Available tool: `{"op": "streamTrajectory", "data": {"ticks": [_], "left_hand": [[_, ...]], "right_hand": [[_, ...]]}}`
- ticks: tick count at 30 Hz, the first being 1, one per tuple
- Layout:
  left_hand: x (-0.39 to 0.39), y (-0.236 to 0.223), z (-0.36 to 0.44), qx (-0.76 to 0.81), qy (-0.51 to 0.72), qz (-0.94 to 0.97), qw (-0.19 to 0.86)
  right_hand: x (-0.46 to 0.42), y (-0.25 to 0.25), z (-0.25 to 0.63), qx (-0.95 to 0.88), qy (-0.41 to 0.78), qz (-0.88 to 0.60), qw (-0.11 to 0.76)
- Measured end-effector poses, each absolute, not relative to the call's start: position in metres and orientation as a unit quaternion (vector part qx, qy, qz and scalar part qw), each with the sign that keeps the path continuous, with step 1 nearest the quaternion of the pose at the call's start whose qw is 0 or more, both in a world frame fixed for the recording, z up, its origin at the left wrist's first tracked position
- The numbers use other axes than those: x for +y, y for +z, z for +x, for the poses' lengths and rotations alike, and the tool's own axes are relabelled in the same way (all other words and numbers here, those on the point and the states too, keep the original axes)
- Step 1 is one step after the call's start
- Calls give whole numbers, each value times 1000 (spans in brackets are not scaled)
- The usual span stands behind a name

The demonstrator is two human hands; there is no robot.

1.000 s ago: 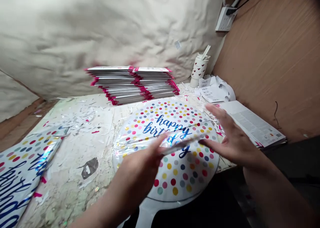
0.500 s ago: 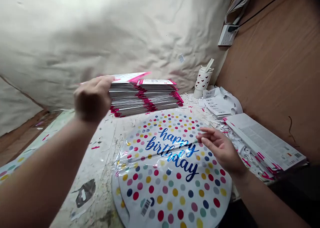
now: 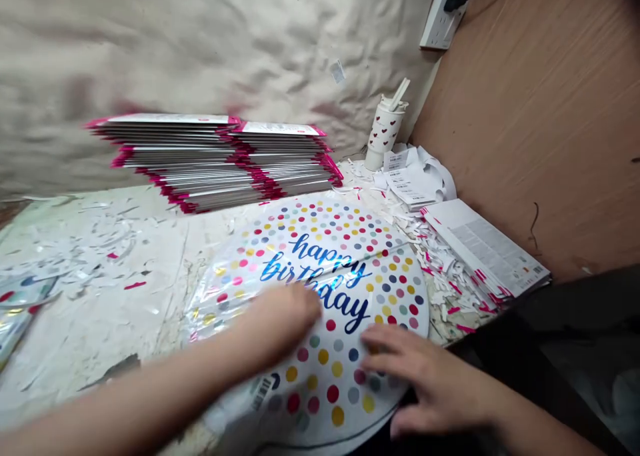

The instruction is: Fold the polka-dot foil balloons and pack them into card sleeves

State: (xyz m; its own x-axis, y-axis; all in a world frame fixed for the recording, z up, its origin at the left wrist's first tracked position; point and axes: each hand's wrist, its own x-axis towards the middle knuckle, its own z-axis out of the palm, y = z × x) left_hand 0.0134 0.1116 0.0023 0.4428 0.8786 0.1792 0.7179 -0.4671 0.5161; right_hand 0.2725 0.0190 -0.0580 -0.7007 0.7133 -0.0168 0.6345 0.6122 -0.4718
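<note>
So, the round dotted foil balloon (image 3: 337, 359) was laid flat on the surface (image 3: 165, 263), front and centre, with "happy birthday" printed across it in shiny blue. A barcode sticker (image 3: 263, 391) could be seen near its lower left. The left hand (image 3: 293, 313) was held over the middle of it, covering a bit of the lettering, but it was pretty blurred, so whether anything was gripped by its fingers can't be told. The right hand (image 3: 425, 383) was held at the near right edge, fingers spread and released.

Behind the balloon, two piles of pink-edged cards (image 3: 283, 163) were stacked side by side. To the right of those were a heart-patterned cup (image 3: 384, 133), some printed labels (image 3: 410, 184) and a stack of white printed sheets (image 3: 493, 246), with paper scraps (image 3: 440, 276) strewn alongside. Another dotted foil piece (image 3: 23, 303) was cut off by the left side of the view.
</note>
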Motion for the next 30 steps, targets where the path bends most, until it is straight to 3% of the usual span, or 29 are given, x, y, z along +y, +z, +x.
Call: {"op": "streamTrajectory", "data": {"ticks": [2, 5, 9, 18, 23, 27, 30], "left_hand": [[49, -37, 24, 382, 158, 886, 208], [-5, -71, 18, 254, 100, 956, 104], [-16, -74, 1, 265, 116, 955, 65], [-22, -71, -2, 250, 127, 960, -24], [-10, -65, 0, 329, 106, 926, 151], [8, -55, -1, 407, 63, 848, 334], [19, -45, 4, 456, 32, 791, 406]], "right_hand": [[4, -66, 260, -924, 218, -308, 68], [-7, -80, 253, -934, 161, -293, 123], [-5, -89, 258, -925, 166, -287, 186], [-4, -79, 265, -898, 287, -291, 162], [20, -66, 260, -872, 322, -365, 57], [56, -75, 272, -778, 185, -600, 8], [64, -70, 278, -694, 83, -713, 53]]}}
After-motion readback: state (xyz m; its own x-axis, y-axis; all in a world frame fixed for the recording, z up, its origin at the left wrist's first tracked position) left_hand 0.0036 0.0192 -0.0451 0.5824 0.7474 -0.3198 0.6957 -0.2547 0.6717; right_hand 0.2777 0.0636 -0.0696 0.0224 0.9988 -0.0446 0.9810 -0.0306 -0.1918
